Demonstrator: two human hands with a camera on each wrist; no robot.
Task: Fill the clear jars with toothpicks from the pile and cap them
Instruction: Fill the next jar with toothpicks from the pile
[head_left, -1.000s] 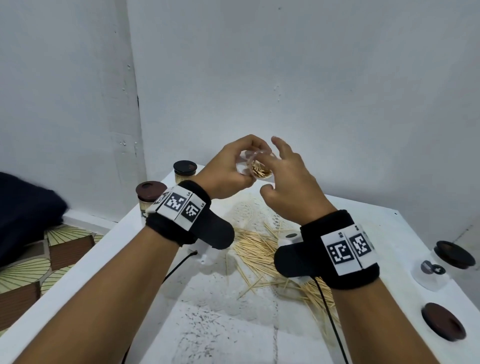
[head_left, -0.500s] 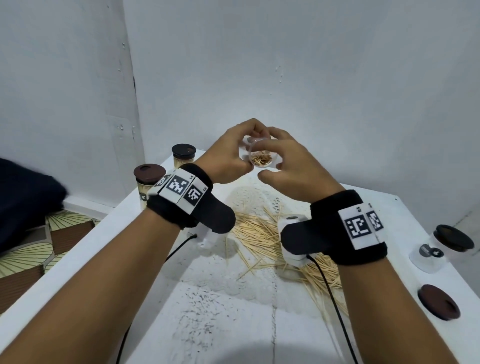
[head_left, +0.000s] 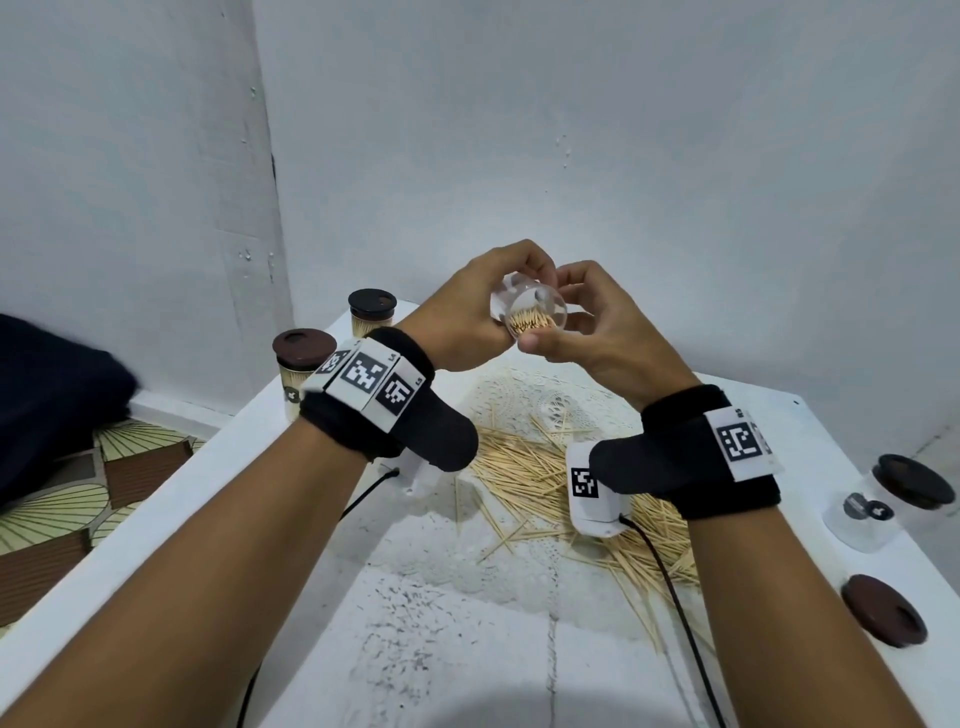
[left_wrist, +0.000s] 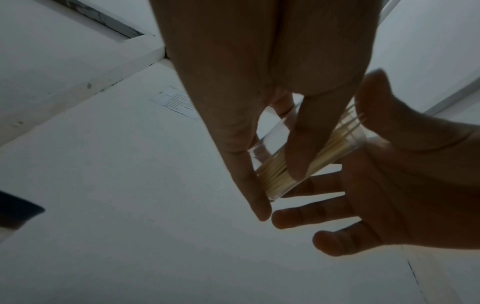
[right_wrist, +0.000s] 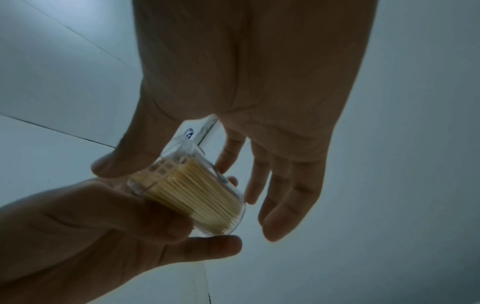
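Note:
A clear jar (head_left: 532, 317) partly filled with toothpicks is held in the air above the table, tilted with its open mouth toward me. My left hand (head_left: 483, 306) grips its body from the left; the fingers wrap round the jar (left_wrist: 275, 179) in the left wrist view. My right hand (head_left: 587, 322) closes on it from the right, thumb under the rim and fingers behind. In the right wrist view the jar (right_wrist: 197, 195) sits between that thumb and the fingers. A loose toothpick pile (head_left: 524, 467) lies on the table below my wrists.
Two capped, filled jars (head_left: 301, 364) (head_left: 371, 312) stand at the white table's (head_left: 441, 649) far left corner. An empty clear jar (head_left: 883, 504) with a dark lid stands at the right edge, a loose brown lid (head_left: 883, 608) nearer me. Walls close off the back.
Both hands have risen slightly with the jar. My right hand's fingers, spread above the jar a second ago, have closed round it, thumb below the rim.

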